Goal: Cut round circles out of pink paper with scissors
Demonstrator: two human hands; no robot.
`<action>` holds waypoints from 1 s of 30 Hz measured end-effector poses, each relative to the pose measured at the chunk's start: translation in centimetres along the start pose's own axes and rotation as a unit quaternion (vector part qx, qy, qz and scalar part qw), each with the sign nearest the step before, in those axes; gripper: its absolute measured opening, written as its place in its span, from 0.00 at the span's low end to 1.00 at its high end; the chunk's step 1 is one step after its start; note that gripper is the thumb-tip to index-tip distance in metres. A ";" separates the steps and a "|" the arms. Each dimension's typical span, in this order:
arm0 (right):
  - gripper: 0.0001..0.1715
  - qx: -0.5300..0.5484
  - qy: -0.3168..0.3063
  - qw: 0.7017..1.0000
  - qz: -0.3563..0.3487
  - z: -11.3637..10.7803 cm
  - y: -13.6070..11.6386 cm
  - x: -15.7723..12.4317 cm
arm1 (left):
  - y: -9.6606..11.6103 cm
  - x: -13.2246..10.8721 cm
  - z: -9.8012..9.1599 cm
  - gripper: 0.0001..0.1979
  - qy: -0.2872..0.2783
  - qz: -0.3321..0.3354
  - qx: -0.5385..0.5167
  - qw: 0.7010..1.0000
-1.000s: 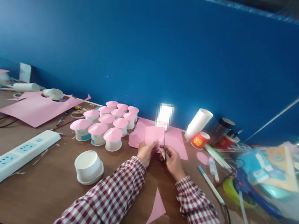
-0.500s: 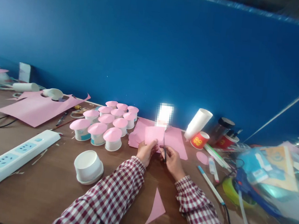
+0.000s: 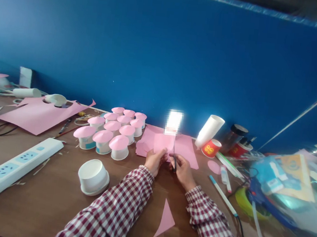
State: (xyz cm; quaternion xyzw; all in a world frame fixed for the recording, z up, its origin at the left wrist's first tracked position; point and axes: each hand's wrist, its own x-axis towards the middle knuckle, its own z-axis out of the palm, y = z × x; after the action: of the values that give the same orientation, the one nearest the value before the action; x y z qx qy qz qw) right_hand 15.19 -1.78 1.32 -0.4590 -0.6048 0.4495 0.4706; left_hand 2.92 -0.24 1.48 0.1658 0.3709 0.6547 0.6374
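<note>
My left hand [image 3: 154, 162] pinches the lower edge of a small piece of pink paper [image 3: 163, 143], held over larger pink sheets [image 3: 187, 150] on the table. My right hand [image 3: 182, 171] is closed around the dark handles of a pair of scissors [image 3: 174, 163]. The blades point away from me along the right edge of the pink piece; how far apart they are I cannot make out. A pink paper offcut [image 3: 165, 220] with a curved side lies between my forearms. Further right rests a pink paper disc [image 3: 214, 167].
Several white cups with pink paper tops [image 3: 119, 143] stand left of the sheets. Nearer are upturned white cups [image 3: 93, 177] and a power strip [image 3: 17, 171]. To the right are a red cup [image 3: 211, 148], a white cup stack [image 3: 209, 131], markers and a blue glue gun [image 3: 271, 211].
My hands, the scissors and the paper stay almost where they were. At the far left, a dark object has come into view beside the large cut sheet.
</note>
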 end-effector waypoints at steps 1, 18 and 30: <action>0.21 0.002 0.000 1.000 0.003 0.0 0.0 0.0 | 0.0 0.0 0.0 0.10 -0.001 0.000 0.002 1.000; 0.21 -0.001 0.003 1.000 0.005 0.0 -0.1 0.1 | -0.1 -0.1 -0.1 0.13 0.001 0.011 0.012 1.000; 0.22 -0.013 0.005 1.000 0.000 0.0 -0.2 0.0 | -0.2 0.1 -0.2 0.13 -0.009 0.013 0.010 1.000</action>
State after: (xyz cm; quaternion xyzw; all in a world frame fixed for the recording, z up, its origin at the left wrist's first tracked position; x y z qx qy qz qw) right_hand 15.21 -1.78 1.48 -0.4671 -0.6084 0.4392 0.4677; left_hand 2.89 -0.24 1.23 0.1826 0.3692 0.6578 0.6306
